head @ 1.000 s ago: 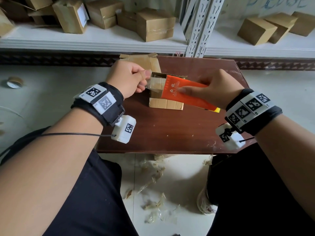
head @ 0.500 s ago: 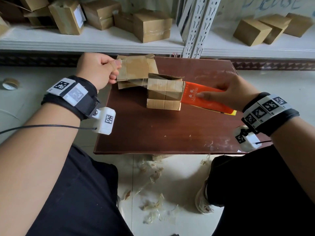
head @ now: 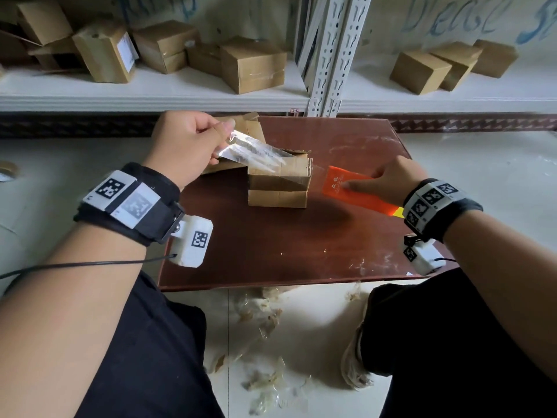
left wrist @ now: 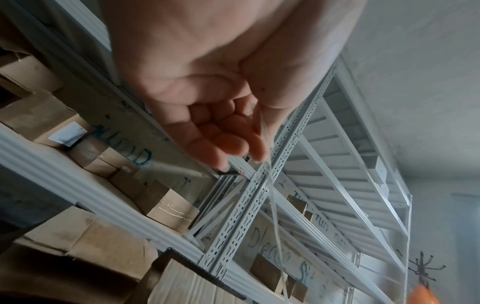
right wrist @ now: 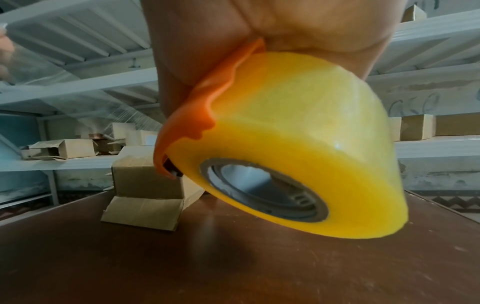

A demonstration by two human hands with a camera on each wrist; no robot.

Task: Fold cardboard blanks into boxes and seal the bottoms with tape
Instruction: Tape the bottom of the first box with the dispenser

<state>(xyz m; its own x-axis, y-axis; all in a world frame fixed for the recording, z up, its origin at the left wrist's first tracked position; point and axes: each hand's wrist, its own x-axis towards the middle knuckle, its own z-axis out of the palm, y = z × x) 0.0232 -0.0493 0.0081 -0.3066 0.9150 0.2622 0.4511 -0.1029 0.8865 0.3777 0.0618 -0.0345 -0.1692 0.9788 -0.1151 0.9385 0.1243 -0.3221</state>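
A small cardboard box (head: 278,185) (right wrist: 146,181) stands on the brown table (head: 271,242), its lower flaps splayed out. My left hand (head: 193,143) (left wrist: 226,131) pinches the free end of a clear tape strip (head: 250,150) that stretches from above the box's left side down onto its top. My right hand (head: 388,182) grips an orange tape dispenser (head: 349,188) with a yellow tape roll (right wrist: 298,148), held just right of the box and a little above the table. Flat cardboard blanks (head: 241,137) lie behind my left hand.
Several finished boxes sit on the white shelf (head: 150,95) behind the table, left (head: 250,64) and right (head: 422,70) of the metal uprights (head: 328,49). Tape scraps (head: 265,327) litter the floor between my knees. A tape roll (head: 6,171) lies on the floor at far left.
My right hand has drawn the dispenser rightward off the box. My left hand first swung out left with the tape end, then came back and up, stretching the strip over the box top.
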